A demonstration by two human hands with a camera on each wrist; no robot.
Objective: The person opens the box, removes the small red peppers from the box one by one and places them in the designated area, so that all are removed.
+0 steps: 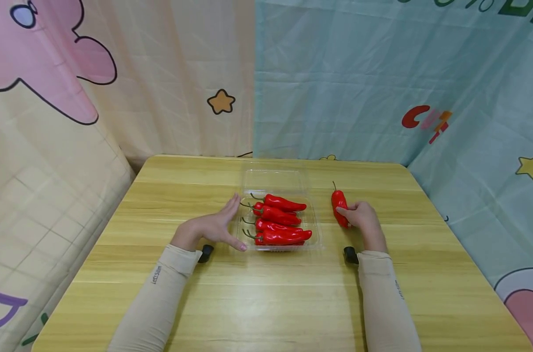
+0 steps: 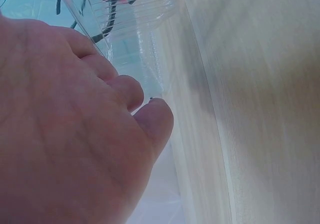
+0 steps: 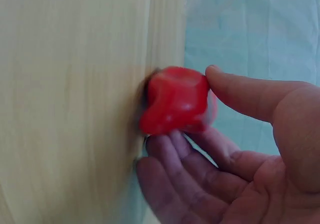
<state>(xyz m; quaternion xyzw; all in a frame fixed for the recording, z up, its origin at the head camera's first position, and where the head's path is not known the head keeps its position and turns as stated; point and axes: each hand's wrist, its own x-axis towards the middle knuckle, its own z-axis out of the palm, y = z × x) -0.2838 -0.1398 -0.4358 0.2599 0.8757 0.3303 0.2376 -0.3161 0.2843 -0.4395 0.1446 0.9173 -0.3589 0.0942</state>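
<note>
My right hand (image 1: pixel 364 220) pinches a red chili pepper (image 1: pixel 339 205) by its lower part, to the right of the container, its stem facing away. In the right wrist view the thumb touches one side of the pepper (image 3: pixel 177 102), with the fingers of the hand (image 3: pixel 250 169) below it. A clear plastic container (image 1: pixel 316 239) holds several red chili peppers (image 1: pixel 277 214) lying sideways in a column, stems to the left. At its left side my left hand (image 1: pixel 211 227) rests with fingers and thumb spread, holding nothing; whether it touches the wall cannot be told.
The container's clear lid (image 1: pixel 273 180) lies folded back behind it. All of this stands on a wooden table (image 1: pixel 266 303), with printed curtains (image 1: pixel 328 88) behind and at both sides. A black device (image 1: pixel 206 254) sits at each wrist.
</note>
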